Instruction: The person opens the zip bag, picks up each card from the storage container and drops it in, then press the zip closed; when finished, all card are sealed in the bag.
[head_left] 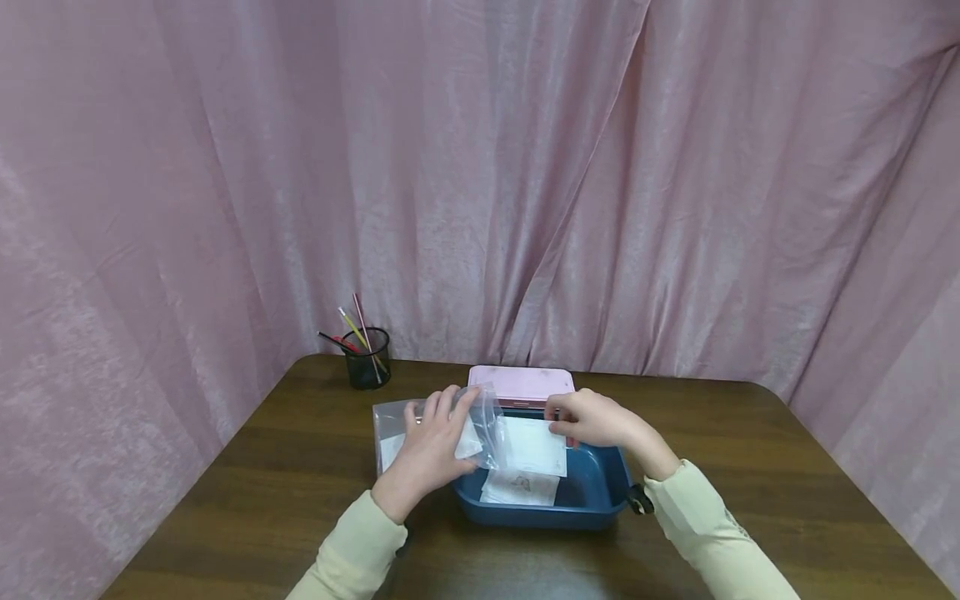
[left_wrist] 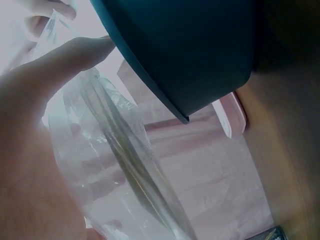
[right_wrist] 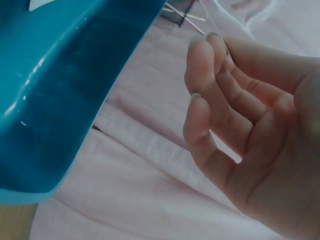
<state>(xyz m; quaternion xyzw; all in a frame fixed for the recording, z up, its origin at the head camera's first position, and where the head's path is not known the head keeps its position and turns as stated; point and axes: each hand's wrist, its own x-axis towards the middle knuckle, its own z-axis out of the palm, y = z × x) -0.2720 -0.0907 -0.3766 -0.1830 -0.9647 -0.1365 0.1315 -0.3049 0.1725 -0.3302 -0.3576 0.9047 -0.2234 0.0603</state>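
My left hand [head_left: 433, 446] grips a clear plastic bag [head_left: 389, 414], its fingers spread over the top and the thumb on the near side. White paper [head_left: 392, 450] shows through the bag. With thumb and fingertips, my right hand [head_left: 596, 419] pinches the edge of a white square sheet [head_left: 534, 447]. The sheet's left edge is at the mouth of the bag, above a blue tub [head_left: 536, 518]. Inside the tub lie white papers [head_left: 519, 492], the top one bearing a small drawing. The left wrist view shows the bag [left_wrist: 120, 165] close beside the tub wall [left_wrist: 185, 55].
Behind the tub is a pink case [head_left: 521, 382]. A black mesh cup [head_left: 366, 367] with pencils and pens stands at the back left of the wooden table [head_left: 720, 442]. Pink curtains [head_left: 465, 183] hang along the table's back edge.
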